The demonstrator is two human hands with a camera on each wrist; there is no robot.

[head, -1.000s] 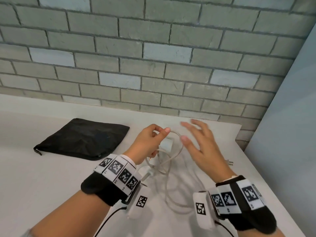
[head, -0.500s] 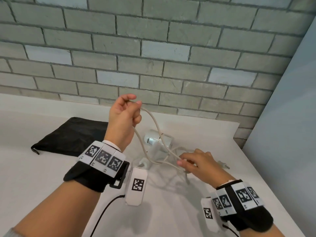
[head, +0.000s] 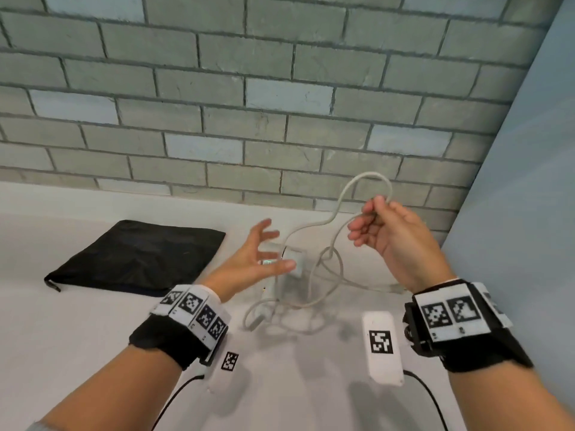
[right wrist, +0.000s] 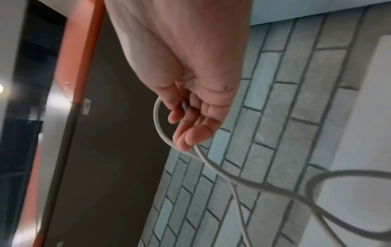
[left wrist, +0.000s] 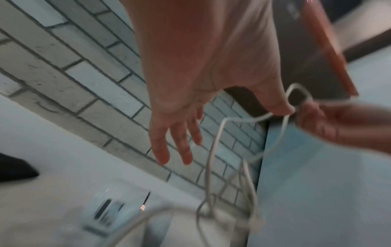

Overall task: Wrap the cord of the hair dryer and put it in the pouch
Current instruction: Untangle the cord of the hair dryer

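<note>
On the white desk (head: 77, 337) a flat black pouch (head: 140, 256) lies left of the white hair dryer (head: 294, 259), half hidden behind the left hand (head: 252, 262), its grip spread and empty, while the right hand (head: 395, 237) pinches a raised loop of pale cord (head: 367, 178), its curled fingers (right wrist: 190, 132) clear only from the wrist.

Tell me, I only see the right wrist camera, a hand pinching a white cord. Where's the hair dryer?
Observer: The hair dryer lies on the white table, under the raised cord.
Operator: What's the other hand doing?
Observer: The left hand is open, fingers spread, holding nothing.
Operator: And the pouch?
Observer: The black pouch lies flat on the table, left of the dryer.
</note>
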